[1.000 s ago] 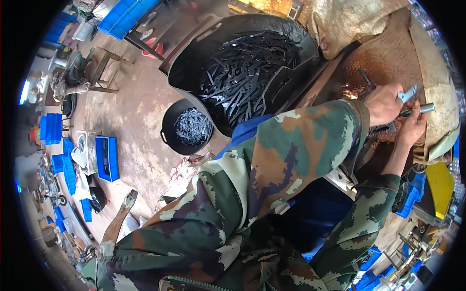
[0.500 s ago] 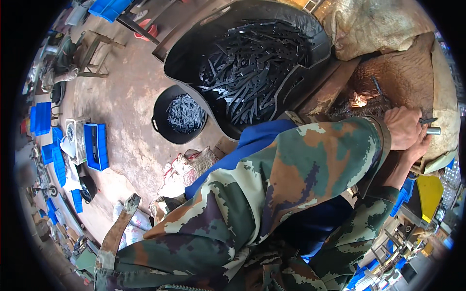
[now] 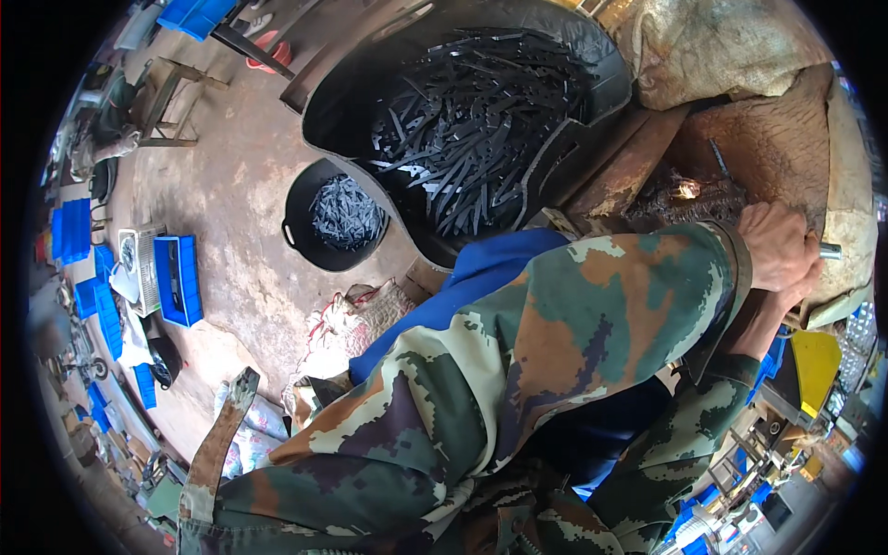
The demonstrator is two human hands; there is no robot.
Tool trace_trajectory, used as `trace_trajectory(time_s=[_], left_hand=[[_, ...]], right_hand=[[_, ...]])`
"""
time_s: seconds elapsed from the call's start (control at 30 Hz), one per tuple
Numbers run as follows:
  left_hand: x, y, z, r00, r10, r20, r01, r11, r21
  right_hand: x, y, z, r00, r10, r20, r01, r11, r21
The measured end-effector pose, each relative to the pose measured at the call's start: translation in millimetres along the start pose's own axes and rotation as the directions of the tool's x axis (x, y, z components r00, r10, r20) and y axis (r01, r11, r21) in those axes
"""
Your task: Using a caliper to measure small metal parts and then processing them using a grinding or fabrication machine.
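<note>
The silver rod is at the far right, by the hands. Only one short, round end pokes out past the fingers, toward the right edge. The right hand has its fingers wrapped round the rod, so its grip is grasping it. The left hand sits right up against the right hand, with its fingers curled. Its own grip is hard to see from here, so I can't tell if it holds anything.

The rod looks like metal. I think it will feel hard and stiff, and a bit heavy for something so thin. It should not bend or break easily. The shiny side looks smooth, so it could slip in a sweaty hand. The best place to hold it seems to be round its middle, with the whole hand, not by the tip.

Near the hands, a bright orange spot glows on a dark, rough patch. A thin dark strip sticks up just beside it, in front of a brown sheet. That strip looks thin and hard, and fingers would be better kept on the end away from the glow.
</note>
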State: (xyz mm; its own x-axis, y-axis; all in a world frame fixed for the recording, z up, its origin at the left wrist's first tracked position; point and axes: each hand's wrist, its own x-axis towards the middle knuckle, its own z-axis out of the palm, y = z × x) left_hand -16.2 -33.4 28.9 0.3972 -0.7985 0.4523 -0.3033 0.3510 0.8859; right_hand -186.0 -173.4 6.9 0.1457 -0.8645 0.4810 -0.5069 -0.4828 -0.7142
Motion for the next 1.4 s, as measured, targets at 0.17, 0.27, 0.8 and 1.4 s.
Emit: trace_trajectory(time_s=[0.17, 0.27, 0.8, 1.4], left_hand=[[1, -5, 2, 0.976, 0.213, 0.051, -0.218, 0.966, 0.137], [1, 1, -8, 0.994, 0.032, 0.106, -0.029, 0.999, -0.028], [-7, 28, -28, 0.98, -0.113, 0.162, 0.126, 0.99, -0.069], [-4, -20, -37, 0.882, -0.033, 0.47, -0.126, 0.945, 0.302]], right_hand=[[-7, -8, -6, 0.997, -0.072, -0.037, 0.061, 0.97, -0.237], [-13, -29, 3, 0.995, -0.057, -0.082, 0.038, 0.975, -0.218], [-3, -14, 19, 0.994, 0.102, -0.032, -0.091, 0.961, 0.26], [-228, -118, -70, 0.617, -0.231, 0.752, 0.319, 0.947, 0.029]])
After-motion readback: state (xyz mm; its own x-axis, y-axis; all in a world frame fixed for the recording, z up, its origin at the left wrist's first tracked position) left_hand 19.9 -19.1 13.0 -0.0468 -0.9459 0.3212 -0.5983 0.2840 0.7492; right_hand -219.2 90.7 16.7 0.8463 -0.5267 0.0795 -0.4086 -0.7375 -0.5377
